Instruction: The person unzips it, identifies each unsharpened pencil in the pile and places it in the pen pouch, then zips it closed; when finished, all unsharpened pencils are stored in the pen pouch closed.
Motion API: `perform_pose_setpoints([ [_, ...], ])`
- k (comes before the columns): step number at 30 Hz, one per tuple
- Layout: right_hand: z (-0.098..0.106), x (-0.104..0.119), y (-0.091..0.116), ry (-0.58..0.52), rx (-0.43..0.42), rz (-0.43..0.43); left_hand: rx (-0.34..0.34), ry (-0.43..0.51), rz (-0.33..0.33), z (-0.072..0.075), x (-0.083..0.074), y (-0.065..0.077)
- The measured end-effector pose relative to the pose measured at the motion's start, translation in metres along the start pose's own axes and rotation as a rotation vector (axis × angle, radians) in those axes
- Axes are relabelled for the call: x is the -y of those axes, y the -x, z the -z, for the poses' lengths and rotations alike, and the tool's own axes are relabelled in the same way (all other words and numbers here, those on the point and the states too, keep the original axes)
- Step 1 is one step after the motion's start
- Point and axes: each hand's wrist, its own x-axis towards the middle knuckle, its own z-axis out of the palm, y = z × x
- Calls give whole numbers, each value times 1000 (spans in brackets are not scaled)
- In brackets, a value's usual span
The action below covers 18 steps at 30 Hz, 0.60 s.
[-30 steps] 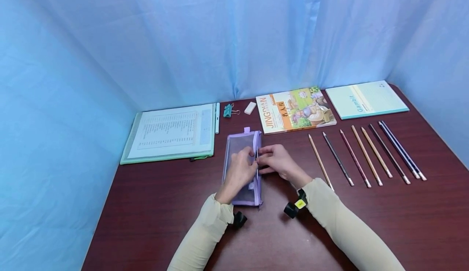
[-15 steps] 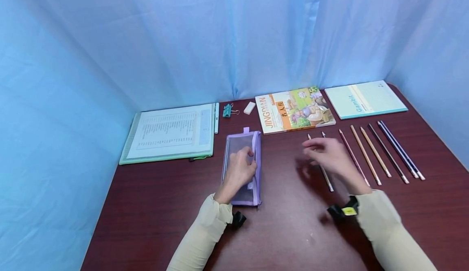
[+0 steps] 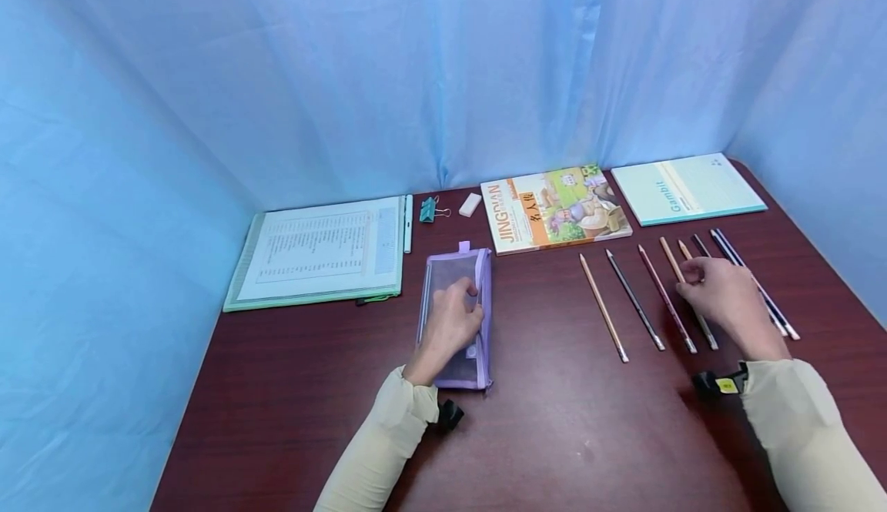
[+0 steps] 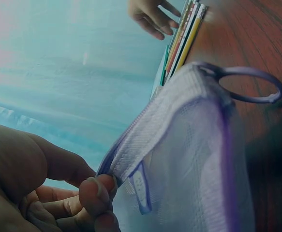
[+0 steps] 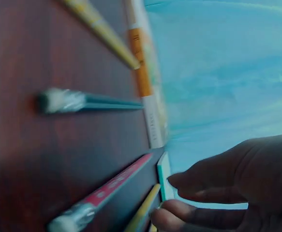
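My left hand [image 3: 450, 331] lies over a purple mesh pencil case [image 3: 453, 268]. In the left wrist view its thumb and finger pinch the zipper edge of the case [image 4: 145, 133], which stands lifted, a purple ring at its end. My right hand [image 3: 731, 300] hovers over the right part of a row of pencils, hiding parts of several. Its fingertips are close to a tan pencil [image 3: 684, 254], thumb and fingers apart with nothing between them in the right wrist view. A red pencil [image 5: 116, 183] and a dark pencil [image 5: 107, 102] lie near it.
Farther left in the row lie another tan pencil [image 3: 603, 308] and a dark one. Behind are a picture book [image 3: 557, 208], a notebook [image 3: 693, 189], an eraser [image 3: 470, 204] and a teal binder clip [image 3: 428, 210]. A document folder [image 3: 312, 254] with a pen [image 3: 408, 223] lies left.
My right hand has left the pencil case and moved right, across to the pencils. The left hand has stayed on the case.
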Motion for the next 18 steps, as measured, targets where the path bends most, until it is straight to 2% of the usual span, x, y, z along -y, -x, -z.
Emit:
perform_pose_setpoints([
  [4, -6, -3, 3, 76, 33, -46, 10, 9, 7, 1, 0, 1],
  [8, -8, -2, 4, 95, 76, -82, 17, 13, 13, 1, 0, 1],
  [13, -8, 2, 2, 114, 93, -60, 15, 14, 15, 2, 0, 0],
  [18, 1, 5, 2, 103, 101, -37, 0, 6, 11, 4, 0, 0],
])
